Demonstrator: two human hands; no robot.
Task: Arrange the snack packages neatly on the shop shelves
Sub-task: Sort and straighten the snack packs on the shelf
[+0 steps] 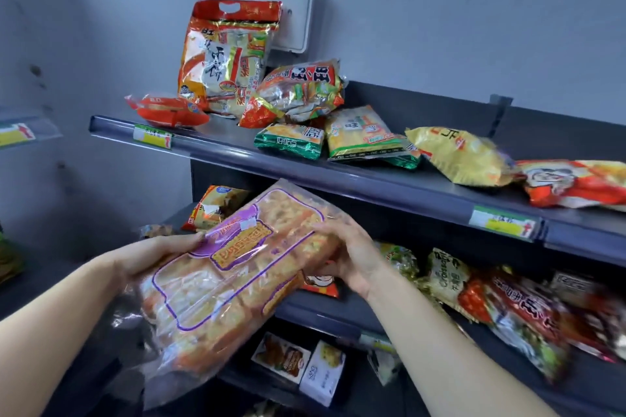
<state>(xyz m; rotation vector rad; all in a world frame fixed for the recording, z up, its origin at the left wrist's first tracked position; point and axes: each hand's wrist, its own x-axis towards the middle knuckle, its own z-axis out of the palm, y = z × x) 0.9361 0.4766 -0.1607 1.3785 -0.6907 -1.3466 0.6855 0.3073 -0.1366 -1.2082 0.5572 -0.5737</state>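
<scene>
A large clear cracker bag (233,278) with purple and orange print is held tilted in front of the middle shelf (325,313). My left hand (162,252) grips its upper left edge. My right hand (349,254) grips its right side, fingers curled over the top. On the top shelf (338,176) a tall red-and-white rice cracker bag (223,57) stands upright against the wall, with several smaller packs lying loose around it. More snack packs (515,308) lie jumbled on the middle shelf at the right.
A white wall box (298,17) sits behind the tall bag. Yellow and red packs (464,156) lie on the top shelf's right part. Small boxes (305,366) stand on the lowest shelf. Another shelf edge (23,132) shows at far left.
</scene>
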